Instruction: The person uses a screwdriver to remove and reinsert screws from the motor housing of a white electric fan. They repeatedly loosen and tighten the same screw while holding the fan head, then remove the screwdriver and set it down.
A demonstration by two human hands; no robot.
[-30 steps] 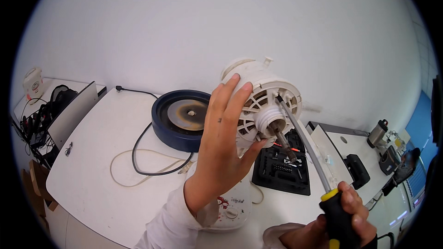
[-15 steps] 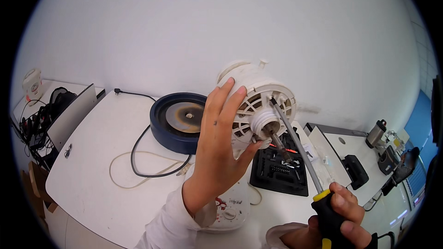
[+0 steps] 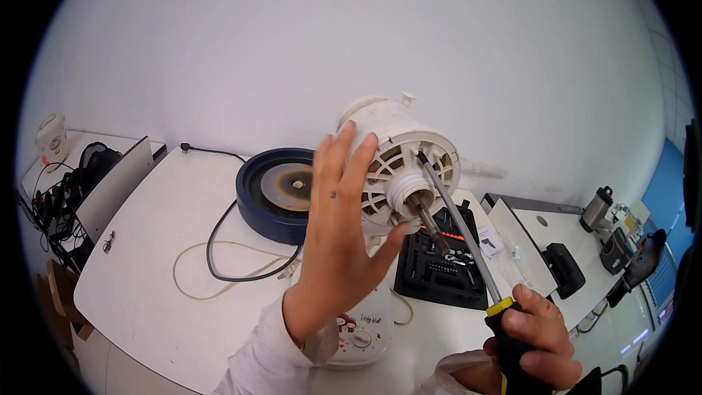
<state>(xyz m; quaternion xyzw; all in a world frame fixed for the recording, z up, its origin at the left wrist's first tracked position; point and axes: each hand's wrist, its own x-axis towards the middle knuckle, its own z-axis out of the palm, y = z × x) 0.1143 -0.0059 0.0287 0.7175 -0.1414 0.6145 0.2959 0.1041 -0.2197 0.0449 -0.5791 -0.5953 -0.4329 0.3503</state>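
At the lower right of the frame, a screwdriver was gripped by its black-and-yellow handle in the right hand. At centre, a white slotted housing was held aloft between the thumb and spread fingers of the left hand, its face met by the screwdriver's tip. Beyond, a black tool case was laid right of centre, and a blue round base was placed left of centre.

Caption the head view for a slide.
The left hand holds a white slotted housing; the right hand angles a black-and-yellow screwdriver toward its face.
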